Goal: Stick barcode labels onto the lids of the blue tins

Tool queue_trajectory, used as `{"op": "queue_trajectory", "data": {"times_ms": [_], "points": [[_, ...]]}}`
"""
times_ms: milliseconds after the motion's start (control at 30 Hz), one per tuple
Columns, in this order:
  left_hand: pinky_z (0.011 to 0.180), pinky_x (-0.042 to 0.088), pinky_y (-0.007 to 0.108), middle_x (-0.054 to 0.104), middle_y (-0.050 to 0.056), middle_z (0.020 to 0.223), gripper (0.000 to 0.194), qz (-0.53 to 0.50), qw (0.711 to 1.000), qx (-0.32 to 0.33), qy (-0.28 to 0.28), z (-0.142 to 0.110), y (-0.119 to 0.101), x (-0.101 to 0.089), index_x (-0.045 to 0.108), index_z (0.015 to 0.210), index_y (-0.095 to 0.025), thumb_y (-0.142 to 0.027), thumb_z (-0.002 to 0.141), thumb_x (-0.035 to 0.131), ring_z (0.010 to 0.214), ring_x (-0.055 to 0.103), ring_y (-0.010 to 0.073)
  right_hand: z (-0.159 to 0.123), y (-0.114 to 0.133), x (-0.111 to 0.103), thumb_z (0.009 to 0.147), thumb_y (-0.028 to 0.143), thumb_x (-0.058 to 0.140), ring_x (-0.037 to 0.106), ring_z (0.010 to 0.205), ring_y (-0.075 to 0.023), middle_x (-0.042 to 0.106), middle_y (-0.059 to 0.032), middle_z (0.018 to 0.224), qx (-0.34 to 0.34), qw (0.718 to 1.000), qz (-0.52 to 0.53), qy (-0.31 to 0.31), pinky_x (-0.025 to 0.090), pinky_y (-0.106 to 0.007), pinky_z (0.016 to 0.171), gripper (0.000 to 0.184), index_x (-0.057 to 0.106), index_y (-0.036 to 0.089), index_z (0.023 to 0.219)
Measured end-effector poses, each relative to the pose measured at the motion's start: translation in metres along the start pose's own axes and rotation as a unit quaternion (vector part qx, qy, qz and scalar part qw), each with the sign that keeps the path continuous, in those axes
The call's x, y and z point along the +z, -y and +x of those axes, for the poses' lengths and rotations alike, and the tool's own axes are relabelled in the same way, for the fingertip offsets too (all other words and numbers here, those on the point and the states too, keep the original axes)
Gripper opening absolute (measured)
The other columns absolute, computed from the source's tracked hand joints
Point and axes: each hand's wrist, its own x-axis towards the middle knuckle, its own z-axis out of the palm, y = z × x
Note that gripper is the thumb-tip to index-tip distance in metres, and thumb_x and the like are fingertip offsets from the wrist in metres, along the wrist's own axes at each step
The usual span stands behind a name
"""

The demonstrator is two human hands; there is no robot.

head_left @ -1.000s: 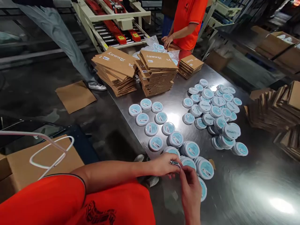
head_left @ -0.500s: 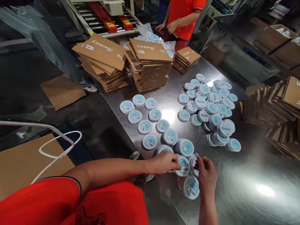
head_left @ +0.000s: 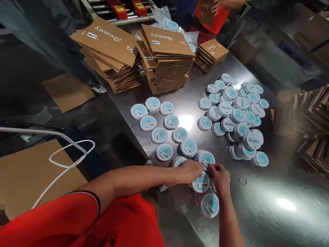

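Observation:
My left hand [head_left: 191, 170] and my right hand [head_left: 220, 175] meet over a round white tin with a teal label [head_left: 207, 158] near the front edge of the steel table [head_left: 269, 212]. Both hands' fingertips are pinched together at a small barcode sticker on that tin. More teal-topped tins [head_left: 202, 183] lie just below my hands, one [head_left: 209, 204] closest to me. A row of barcode-labelled tins [head_left: 159, 134] runs off to the left, and a heap of tins [head_left: 238, 113] lies to the right.
Stacks of flat brown cardboard boxes [head_left: 167, 55] stand at the table's far end, with more stacks [head_left: 308, 127] at the right. A person in orange [head_left: 218, 10] works at the far end. A white cable [head_left: 69, 154] hangs over a cardboard box at left.
My right hand has moved up and left from the nearer tins to the tin by my left hand. The view has tilted down and closer to the table.

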Motion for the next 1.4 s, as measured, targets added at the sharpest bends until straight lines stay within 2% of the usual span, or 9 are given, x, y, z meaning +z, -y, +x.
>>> {"op": "queue_trajectory", "data": {"times_ms": [267, 467, 667, 833, 933, 1033, 1133, 1233, 1400], "points": [[0.09, 0.049, 0.045, 0.064, 0.017, 0.138, 0.017, 0.198, 0.977, 0.067, 0.036, 0.006, 0.004, 0.003, 0.065, 0.081, -0.015, 0.0, 0.074, 0.066, 0.099, 0.068, 0.0348, 0.001, -0.003, 0.003, 0.073, 0.057, 0.06, 0.06, 0.06, -0.0218, 0.069, -0.0057, 0.064, -0.017, 1.0, -0.023, -0.012, 0.042, -0.034, 0.06, 0.034, 0.059, 0.025, 0.065], [0.085, 0.052, 0.046, 0.06, 0.022, 0.142, 0.031, 0.295, 0.949, 0.101, 0.052, -0.003, -0.004, 0.003, 0.071, 0.102, -0.012, 0.003, 0.076, 0.061, 0.099, 0.07, 0.0365, 0.004, -0.01, 0.009, 0.075, 0.058, 0.055, 0.062, 0.063, -0.0229, 0.069, -0.0056, 0.069, -0.022, 0.998, -0.055, -0.017, 0.042, -0.033, 0.061, 0.033, 0.057, 0.025, 0.069], [0.085, 0.054, 0.051, 0.04, 0.025, 0.16, 0.056, 0.359, 0.922, 0.109, 0.094, -0.01, -0.022, 0.01, 0.066, 0.126, -0.009, 0.006, 0.072, 0.061, 0.108, 0.067, 0.0429, 0.004, -0.007, 0.016, 0.081, 0.047, 0.055, 0.064, 0.071, -0.0258, 0.07, -0.0091, 0.075, -0.029, 0.991, -0.121, -0.044, 0.041, -0.035, 0.064, 0.022, 0.05, 0.027, 0.074], [0.086, 0.054, 0.052, 0.038, 0.028, 0.159, 0.056, 0.374, 0.918, 0.097, 0.088, -0.01, -0.03, 0.014, 0.068, 0.123, -0.006, 0.009, 0.07, 0.062, 0.115, 0.064, 0.0487, -0.002, -0.003, 0.0, 0.082, 0.044, 0.061, 0.066, 0.081, -0.0319, 0.07, -0.0163, 0.086, -0.02, 0.979, -0.188, -0.08, 0.043, -0.038, 0.067, 0.03, 0.057, 0.019, 0.099], [0.083, 0.054, 0.049, 0.045, 0.027, 0.155, 0.047, 0.354, 0.927, 0.095, 0.075, -0.008, -0.032, 0.013, 0.072, 0.114, -0.008, 0.008, 0.07, 0.063, 0.107, 0.068, 0.0439, -0.015, -0.01, 0.001, 0.088, 0.03, 0.048, 0.065, 0.095, -0.0316, 0.07, -0.0198, 0.102, -0.111, 0.969, -0.209, -0.068, 0.045, -0.041, 0.078, 0.025, 0.062, 0.017, 0.104], [0.082, 0.052, 0.044, 0.063, 0.022, 0.137, 0.033, 0.314, 0.944, 0.093, 0.045, -0.009, -0.034, 0.007, 0.071, 0.106, -0.013, 0.001, 0.079, 0.061, 0.1, 0.069, 0.0359, -0.029, -0.018, 0.013, 0.087, 0.019, 0.039, 0.063, 0.105, -0.032, 0.07, -0.0198, 0.112, -0.208, 0.958, -0.19, -0.046, 0.045, -0.047, 0.091, 0.036, 0.068, 0.015, 0.109], [0.074, 0.05, 0.035, 0.073, 0.012, 0.097, 0.009, 0.262, 0.961, 0.09, 0.015, -0.02, -0.036, -0.005, 0.069, 0.092, -0.017, -0.019, 0.092, 0.06, 0.086, 0.068, 0.0268, -0.042, -0.016, 0.016, 0.09, 0.024, 0.038, 0.062, 0.108, -0.0347, 0.07, -0.0217, 0.115, -0.197, 0.969, -0.136, -0.057, 0.046, -0.051, 0.093, 0.04, 0.07, 0.014, 0.11], [0.065, 0.045, 0.027, 0.065, 0.001, 0.075, 0.025, 0.147, 0.985, 0.085, -0.008, -0.042, -0.032, -0.02, 0.063, 0.082, -0.018, -0.04, 0.093, 0.06, 0.075, 0.062, 0.0186, -0.063, 0.002, 0.008, 0.095, 0.042, 0.042, 0.066, 0.106, -0.0312, 0.072, -0.0177, 0.118, -0.163, 0.985, -0.031, -0.056, 0.052, -0.045, 0.087, 0.042, 0.069, 0.017, 0.116], [0.057, 0.042, 0.025, 0.054, -0.002, 0.063, 0.042, -0.137, 0.99, 0.01, -0.04, -0.084, -0.014, -0.029, 0.054, 0.071, -0.018, -0.057, 0.079, 0.068, 0.063, 0.056, 0.0144, -0.114, 0.031, 0.017, 0.082, 0.062, 0.066, 0.068, 0.082, -0.0236, 0.075, -0.0077, 0.097, -0.07, 0.973, 0.194, 0.102, 0.054, -0.035, 0.07, 0.046, 0.07, 0.022, 0.103]]}}
